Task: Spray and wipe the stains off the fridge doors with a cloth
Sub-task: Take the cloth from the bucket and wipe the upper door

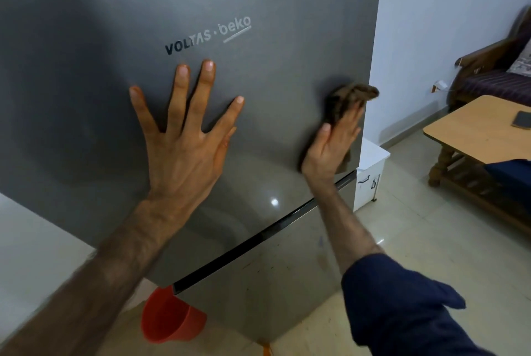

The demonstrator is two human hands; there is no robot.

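Wiping: right hand (330,143) presses a brown cloth (346,100) flat against the upper door (273,5), close to that door's right edge and just above the dark gap (258,238) between the two doors
Right fingers: straight and together, laid over the cloth; thumb alongside; the cloth bunches out past the fingertips
Left hand (184,131): flat on the same door below the logo (207,37), fingers straight and spread wide, holding nothing; it looks like a brace
Cloth axis: runs up and slightly right, in line with the right fingers
Key relation: the lower door (273,284) lies straight below the cloth, across the gap; faint marks show on it under the right forearm, so the right hand is the nearer one and a downward sweep would reach them
Judgement: upper door under way, lower door likely not yet done
Spray: no bottle in view
Nearby: red tub (169,318) on the floor by the fridge's lower left corner; wooden table (465,128) well apart to the right
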